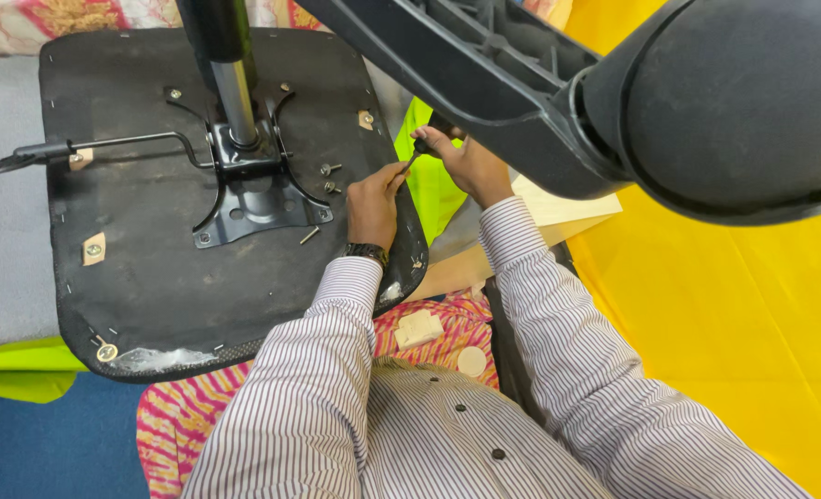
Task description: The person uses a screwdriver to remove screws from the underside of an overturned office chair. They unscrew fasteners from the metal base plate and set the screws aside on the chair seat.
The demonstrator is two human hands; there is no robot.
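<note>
A black chair base (558, 83) looms overhead; loose bolts (329, 177) lie near the upturned seat's (152, 277) right edge, where the left hand (373, 205) pinches a screwdriver's tip (408, 163), the right hand (466, 159) closed on its handle.

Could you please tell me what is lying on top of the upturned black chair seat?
On the seat underside sit a metal mounting plate with its gas cylinder, a lever and loose bolts. The left hand covers the edge beneath it.

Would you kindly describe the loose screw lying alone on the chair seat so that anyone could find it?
Start at the upturned black seat underside and its metal mounting plate. Beside that plate's near right corner, just left of the left hand, lies a loose screw. Unlike two screws standing higher up, it lies flat and slanted.
</note>
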